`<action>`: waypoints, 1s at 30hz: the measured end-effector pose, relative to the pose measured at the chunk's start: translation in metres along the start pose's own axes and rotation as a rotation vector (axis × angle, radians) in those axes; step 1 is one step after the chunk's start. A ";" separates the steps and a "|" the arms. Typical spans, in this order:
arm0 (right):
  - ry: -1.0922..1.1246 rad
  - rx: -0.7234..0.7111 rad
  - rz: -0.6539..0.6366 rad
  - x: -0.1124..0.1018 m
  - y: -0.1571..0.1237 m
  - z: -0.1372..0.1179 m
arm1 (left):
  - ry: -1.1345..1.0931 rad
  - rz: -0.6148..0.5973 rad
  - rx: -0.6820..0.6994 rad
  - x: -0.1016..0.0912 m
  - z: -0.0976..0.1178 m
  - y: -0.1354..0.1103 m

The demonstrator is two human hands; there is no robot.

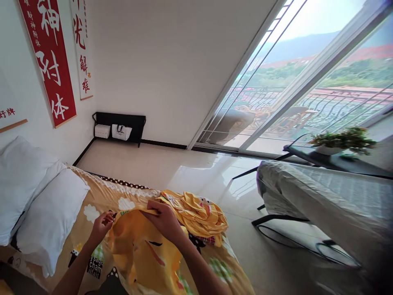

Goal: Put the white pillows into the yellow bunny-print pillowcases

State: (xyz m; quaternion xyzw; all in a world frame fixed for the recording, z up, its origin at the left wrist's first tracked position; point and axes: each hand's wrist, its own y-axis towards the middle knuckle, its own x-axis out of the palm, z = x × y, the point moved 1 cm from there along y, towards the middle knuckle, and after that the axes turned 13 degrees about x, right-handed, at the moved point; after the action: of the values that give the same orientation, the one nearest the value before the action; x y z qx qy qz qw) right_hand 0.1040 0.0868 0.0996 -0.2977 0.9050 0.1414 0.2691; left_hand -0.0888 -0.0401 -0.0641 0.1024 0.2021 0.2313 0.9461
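A yellow cloth [144,246] with a printed cartoon face, by its look a pillowcase, hangs spread over the bed in front of me. My left hand [102,227] pinches its left upper corner, fingers curled. The upper edge on the right is gripped by my right hand [164,219], thumb and fingers closed on the fabric. Just beyond my right hand lies a crumpled heap of yellow printed fabric [199,213] at the bed's edge. A patterned tan bedsheet [104,196] is under both; the pillowcase hides part of it.
Two white pillows [58,217] lie at the left end of the bed. Right of the bed stands a plastic-covered piece of furniture [307,192] on dark legs, beside a potted plant [340,141]. A black rack [119,121] stands against the wall. Glossy floor tiles [190,176] lie beyond the bed.
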 end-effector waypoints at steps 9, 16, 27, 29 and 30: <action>-0.195 -0.081 0.021 0.009 -0.007 0.001 | 0.007 -0.050 0.100 0.031 0.039 0.026; -0.249 -0.066 0.048 -0.011 -0.020 0.007 | 0.132 -0.045 -0.122 0.039 -0.057 -0.016; -0.178 -0.007 0.183 -0.032 -0.027 0.017 | 0.021 -0.034 -0.002 0.027 -0.048 -0.012; -0.179 -0.031 0.163 -0.028 -0.027 0.010 | 0.015 -0.040 0.005 0.040 -0.045 -0.007; -0.182 -0.043 0.162 -0.027 -0.027 0.008 | 0.017 -0.035 -0.006 0.046 -0.045 -0.006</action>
State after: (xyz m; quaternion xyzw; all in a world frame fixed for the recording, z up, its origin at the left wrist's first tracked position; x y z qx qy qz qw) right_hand 0.1420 0.0810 0.1061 -0.2153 0.8946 0.2086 0.3315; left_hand -0.0683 -0.0189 -0.1221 0.0939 0.2113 0.2164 0.9485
